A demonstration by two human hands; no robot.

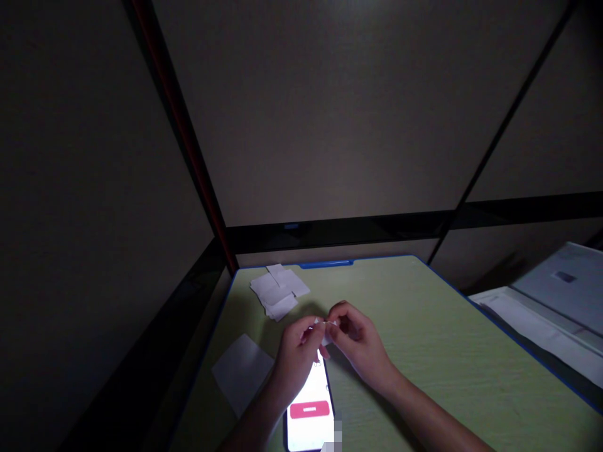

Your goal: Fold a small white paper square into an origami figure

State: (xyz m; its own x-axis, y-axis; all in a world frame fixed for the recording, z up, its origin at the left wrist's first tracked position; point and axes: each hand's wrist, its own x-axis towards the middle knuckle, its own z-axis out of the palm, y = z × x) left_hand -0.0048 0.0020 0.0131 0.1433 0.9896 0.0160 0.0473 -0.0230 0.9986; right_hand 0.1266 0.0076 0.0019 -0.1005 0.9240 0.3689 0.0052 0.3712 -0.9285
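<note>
My left hand (296,358) and my right hand (360,342) meet above the green table (424,326), fingertips pinched together on a small white piece of paper (325,326) held between them. Both hands are closed on it. Below the hands a phone (309,411) lies flat on the table with a lit white screen and a red bar. The paper's shape is mostly hidden by my fingers.
A loose pile of white paper squares (279,290) lies near the table's far left corner. One larger white sheet (242,372) lies at the left edge. A white box or appliance (551,307) stands to the right beyond the table. Walls are dark and close.
</note>
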